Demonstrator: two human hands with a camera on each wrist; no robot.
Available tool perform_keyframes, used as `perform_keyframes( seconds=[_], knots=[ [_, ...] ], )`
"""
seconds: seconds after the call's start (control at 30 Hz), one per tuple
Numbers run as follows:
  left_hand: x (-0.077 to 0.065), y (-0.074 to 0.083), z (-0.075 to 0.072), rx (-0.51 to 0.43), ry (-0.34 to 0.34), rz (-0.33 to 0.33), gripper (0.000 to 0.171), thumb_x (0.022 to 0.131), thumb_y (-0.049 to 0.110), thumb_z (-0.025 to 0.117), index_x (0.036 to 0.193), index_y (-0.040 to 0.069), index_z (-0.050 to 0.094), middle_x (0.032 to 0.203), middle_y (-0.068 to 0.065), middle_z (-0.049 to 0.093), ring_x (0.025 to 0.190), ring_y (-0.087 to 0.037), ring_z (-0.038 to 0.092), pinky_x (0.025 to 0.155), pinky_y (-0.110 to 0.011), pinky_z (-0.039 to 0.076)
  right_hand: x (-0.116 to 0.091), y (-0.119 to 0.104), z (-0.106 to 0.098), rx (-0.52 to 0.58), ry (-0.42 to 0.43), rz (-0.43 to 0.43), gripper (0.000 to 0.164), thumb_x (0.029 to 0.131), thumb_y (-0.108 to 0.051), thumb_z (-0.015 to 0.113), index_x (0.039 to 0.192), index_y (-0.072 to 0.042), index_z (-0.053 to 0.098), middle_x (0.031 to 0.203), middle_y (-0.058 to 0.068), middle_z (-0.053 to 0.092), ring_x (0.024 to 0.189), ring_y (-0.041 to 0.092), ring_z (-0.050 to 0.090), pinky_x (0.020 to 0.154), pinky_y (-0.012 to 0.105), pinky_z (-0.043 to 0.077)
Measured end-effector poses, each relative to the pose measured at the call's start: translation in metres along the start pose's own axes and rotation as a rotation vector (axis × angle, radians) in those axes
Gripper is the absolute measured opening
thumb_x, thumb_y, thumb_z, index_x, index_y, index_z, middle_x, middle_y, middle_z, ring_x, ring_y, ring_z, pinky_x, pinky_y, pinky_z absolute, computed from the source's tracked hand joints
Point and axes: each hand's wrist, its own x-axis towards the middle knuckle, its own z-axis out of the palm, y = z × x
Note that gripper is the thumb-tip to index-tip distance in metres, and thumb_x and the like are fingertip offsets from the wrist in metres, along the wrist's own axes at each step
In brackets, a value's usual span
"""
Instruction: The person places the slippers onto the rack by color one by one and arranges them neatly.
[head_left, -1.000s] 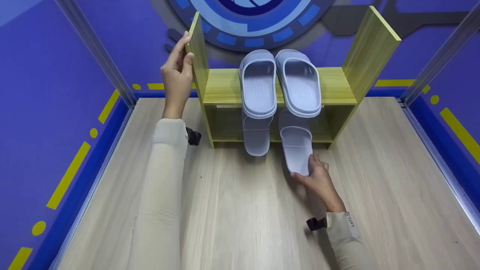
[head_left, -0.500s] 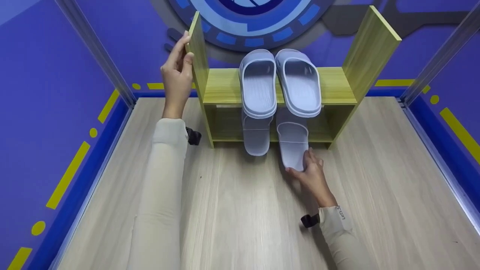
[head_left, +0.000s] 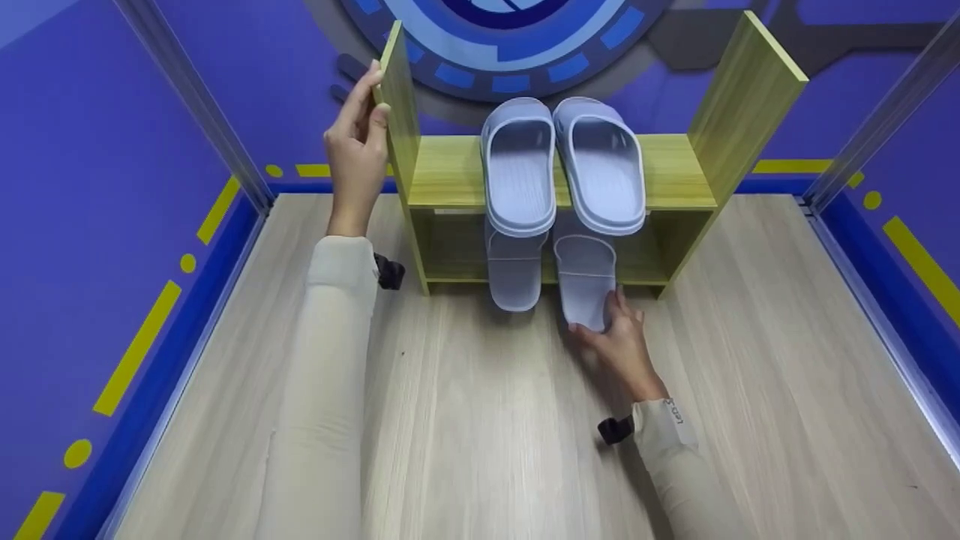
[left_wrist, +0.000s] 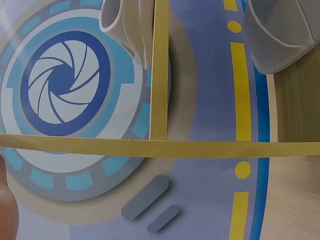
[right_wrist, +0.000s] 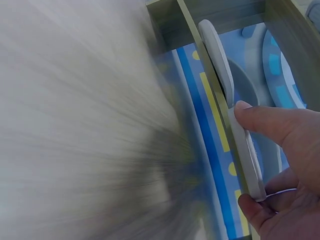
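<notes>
My right hand (head_left: 621,341) pinches the heel end of a pale grey-blue slipper (head_left: 586,289), thumb on one side and fingers on the other. The slipper's toe end reaches into the lower tier of a yellow-green wooden shoe rack (head_left: 442,169). In the right wrist view that slipper (right_wrist: 245,157) appears edge-on between thumb and fingers. Beside it, a matching slipper (head_left: 514,283) lies on the lower tier, its heel overhanging the front. My left hand (head_left: 357,154) touches the rack's left side panel (head_left: 397,105) with extended fingers. Only a bit of that hand shows in the left wrist view.
Two pale closed-toe clogs, a left one (head_left: 520,176) and a right one (head_left: 604,176), sit on the upper shelf, heels forward. The rack's right panel (head_left: 742,112) rises beside them. Blue patterned walls (head_left: 97,187) enclose the wood-grain surface (head_left: 465,420).
My right hand has pushed the slipper forward and slightly left, deeper into the lower tier. The left hand stays on the side panel.
</notes>
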Motion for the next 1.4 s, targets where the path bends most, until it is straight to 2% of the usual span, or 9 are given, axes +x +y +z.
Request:
perform_keyframes(
  seconds=[0.2, 0.4, 0.53, 0.73, 0.9, 1.13, 1.4],
  knots=[
    [-0.002, 0.010, -0.001, 0.002, -0.005, -0.012, 0.039, 0.096, 0.008, 0.052, 0.133, -0.003, 0.053, 0.145, -0.014, 0.048, 0.133, -0.013, 0.047, 0.109, -0.027, 0.039, 0.008, -0.001, 0.000, 0.002, -0.006, -0.004, 0.092, 0.074, -0.023, 0.081, 0.143, 0.012, 0.032, 0.152, 0.031, 0.026, 0.127, 0.045, 0.032, 0.109, 0.052, 0.031],
    [-0.002, 0.015, 0.000, -0.011, -0.010, -0.020, 0.038, 0.096, 0.007, 0.052, 0.133, -0.004, 0.053, 0.145, -0.014, 0.048, 0.133, -0.013, 0.047, 0.109, -0.027, 0.038, 0.016, 0.003, 0.001, 0.008, 0.031, -0.064, 0.089, 0.071, -0.018, 0.082, 0.141, 0.014, 0.036, 0.144, 0.034, 0.038, 0.117, 0.046, 0.038, 0.102, 0.053, 0.035],
    [-0.003, 0.018, 0.000, -0.008, -0.009, -0.024, 0.038, 0.096, 0.007, 0.052, 0.133, -0.004, 0.054, 0.145, -0.014, 0.048, 0.133, -0.013, 0.048, 0.109, -0.027, 0.039, 0.019, 0.004, 0.001, 0.013, 0.041, -0.072, 0.087, 0.071, -0.019, 0.083, 0.139, 0.013, 0.039, 0.138, 0.034, 0.045, 0.113, 0.045, 0.041, 0.097, 0.052, 0.037],
    [-0.003, 0.020, 0.000, 0.016, -0.015, -0.016, 0.038, 0.097, 0.007, 0.051, 0.134, -0.004, 0.052, 0.146, -0.015, 0.047, 0.134, -0.013, 0.047, 0.109, -0.027, 0.039, 0.022, 0.003, -0.001, 0.021, 0.031, -0.079, 0.086, 0.072, -0.019, 0.081, 0.140, 0.012, 0.038, 0.145, 0.030, 0.040, 0.116, 0.045, 0.040, 0.100, 0.051, 0.036],
    [-0.004, 0.019, 0.000, 0.024, -0.016, -0.017, 0.039, 0.097, 0.007, 0.050, 0.135, -0.004, 0.052, 0.146, -0.015, 0.047, 0.134, -0.013, 0.047, 0.109, -0.027, 0.038, 0.026, 0.004, -0.002, -0.001, 0.012, -0.077, 0.086, 0.072, -0.020, 0.082, 0.139, 0.012, 0.040, 0.138, 0.030, 0.048, 0.113, 0.045, 0.040, 0.098, 0.051, 0.037],
    [-0.002, 0.004, 0.000, 0.021, -0.003, -0.018, 0.040, 0.097, 0.009, 0.052, 0.135, -0.002, 0.052, 0.146, -0.012, 0.048, 0.133, -0.011, 0.047, 0.108, -0.027, 0.040, 0.030, 0.004, -0.004, -0.004, -0.009, -0.067, 0.086, 0.072, -0.021, 0.082, 0.140, 0.012, 0.039, 0.142, 0.029, 0.044, 0.111, 0.043, 0.040, 0.097, 0.051, 0.038],
    [-0.002, 0.006, 0.000, 0.025, -0.010, -0.011, 0.040, 0.097, 0.009, 0.051, 0.136, -0.003, 0.051, 0.146, -0.013, 0.047, 0.134, -0.012, 0.046, 0.109, -0.027, 0.039, 0.033, 0.003, -0.005, 0.013, -0.005, -0.072, 0.082, 0.070, -0.017, 0.082, 0.137, 0.010, 0.043, 0.116, 0.031, 0.060, 0.104, 0.042, 0.041, 0.093, 0.052, 0.039]
  ],
)
